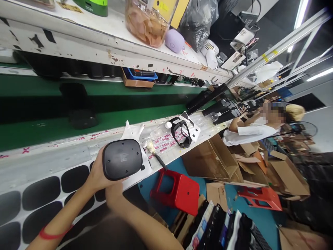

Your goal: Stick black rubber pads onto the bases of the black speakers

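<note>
A dark grey rounded panel (pixel 122 159) with small screw holes is held up over the bench ledge. My left hand (pixel 98 172) grips its left side, with a red band on that wrist. Beneath the panel is my right hand (pixel 114 192), its fingers mostly hidden behind the panel and the other hand. Black rounded pads (pixel 41 192) lie in rows on a white sheet at the lower left. To the right of the panel, a brush with a dark handle (pixel 160 161) rests on the ledge, and a black ring-shaped frame (pixel 181 132) stands beyond it.
Above runs a white shelf (pixel 104 52) with a clear jar (pixel 149 24) and a purple round object (pixel 174 41). A green conveyor belt (pixel 114 111) lies behind the ledge. Red stool (pixel 179 191), cardboard boxes (pixel 215 159) and a person in white (pixel 252 132) are at the right.
</note>
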